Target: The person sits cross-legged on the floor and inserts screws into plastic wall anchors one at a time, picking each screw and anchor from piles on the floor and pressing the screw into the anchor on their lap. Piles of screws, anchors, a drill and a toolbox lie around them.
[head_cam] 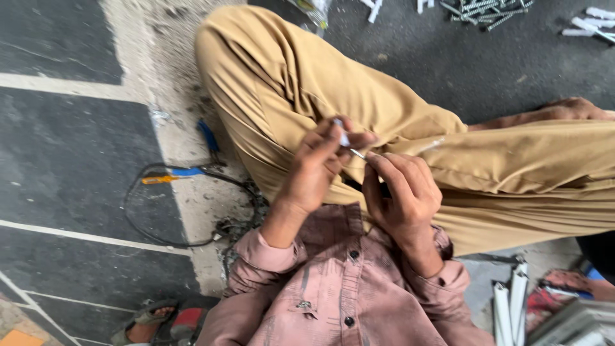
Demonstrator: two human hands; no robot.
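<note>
I sit cross-legged on the floor in tan trousers (pixel 288 70) and a pink buttoned shirt. My left hand (pixel 317 166) pinches a small white plastic plug (pixel 343 136) between thumb and fingers. My right hand (pixel 403 192) holds a thin metal screw (pixel 357 154) whose tip points into the plug. Both hands meet over my lap, almost touching.
A pile of screws (pixel 483 9) and white plugs (pixel 589 24) lie on the dark floor at top right. A black cable (pixel 192 211) loops at left beside a blue-and-orange tool (pixel 170 175). White bars (pixel 512 301) lie at lower right. A sandalled foot (pixel 154 318) shows at bottom left.
</note>
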